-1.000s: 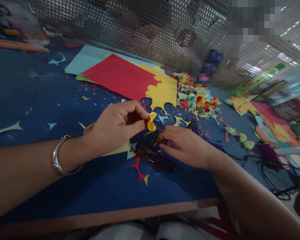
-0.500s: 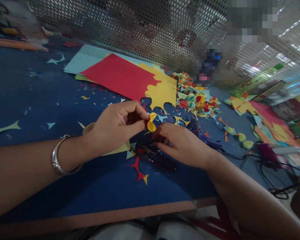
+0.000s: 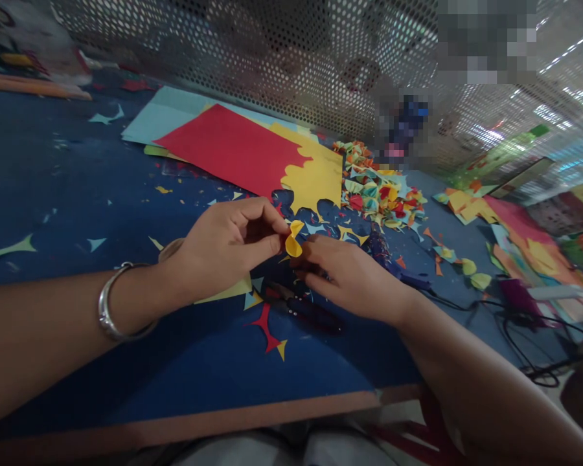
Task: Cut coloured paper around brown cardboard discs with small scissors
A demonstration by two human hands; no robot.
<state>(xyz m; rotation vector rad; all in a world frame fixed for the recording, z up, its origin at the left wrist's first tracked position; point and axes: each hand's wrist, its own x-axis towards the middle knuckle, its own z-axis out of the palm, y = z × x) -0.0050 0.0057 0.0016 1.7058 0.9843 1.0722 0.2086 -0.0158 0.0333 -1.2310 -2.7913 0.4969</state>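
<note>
Hands: left hand (image 3: 223,249) pinches a small yellow paper piece (image 3: 293,243) between thumb and forefinger; right hand (image 3: 350,278) lies palm down just beside it, fingers curled toward the piece. Whether it grips or only touches cannot be told.
Tabletop (image 3: 78,194): dark blue, strewn with offcuts, carrying all the paper.
Perforated screen (image 3: 272,52): stands along the far edge.
Red sheet (image 3: 228,149): lies on top of the stack of sheets, its near edge scalloped where shapes have been cut away, most of its area still whole.
Yellow sheet (image 3: 315,175): under the red one, its near edge bitten by round cut-outs, a good part uncut.
Pale blue sheet (image 3: 160,116): lowest of those in view, no cuts visible.
Heap of folded pieces (image 3: 381,191): many small curled pieces in mixed colours, piled beyond the right hand; judged to be the finished share of the work.
Scissors (image 3: 311,310): laid down on the tabletop, under and near the right hand, held by neither.
Red offcut (image 3: 267,323): star-like waste, near the scissors.
Yellow paper piece: held above the tabletop, between both hands, partly curled; judged mid-shaping and not yet on the heap.
</note>
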